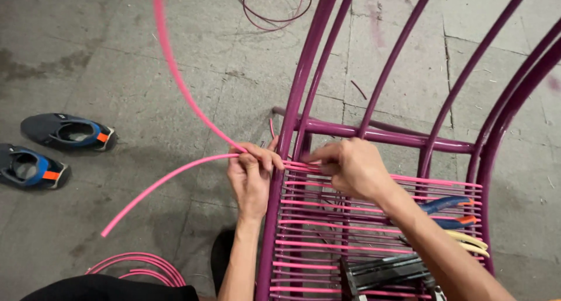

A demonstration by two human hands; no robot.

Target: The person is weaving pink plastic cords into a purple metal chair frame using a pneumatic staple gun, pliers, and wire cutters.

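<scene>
Both hands are up at the working edge of the purple-painted tubular metal chair frame, and the weaving is well under way: from about six o'clock up to the centre, row after row of pink plastic cord is already strung taut across the seat, while the tall curved back bars from twelve to two o'clock stand bare, so by my reckoning plenty is left to wrap. The left hand is clenched round the long pink plastic cord right against the frame's left rail, fingers curled over it; one run sweeps away to eleven o'clock, the other trails off to eight o'clock. The right hand sits just beside it, inside the rail, fingertips pinched on the topmost strand where it crosses the bars. At five o'clock, blue-and-orange-handled pliers and yellow-handled pliers lie on the woven rows. A coil of spare pink cord rests at seven o'clock, dark blue slip-on shoes at nine, on the grey concrete floor.
</scene>
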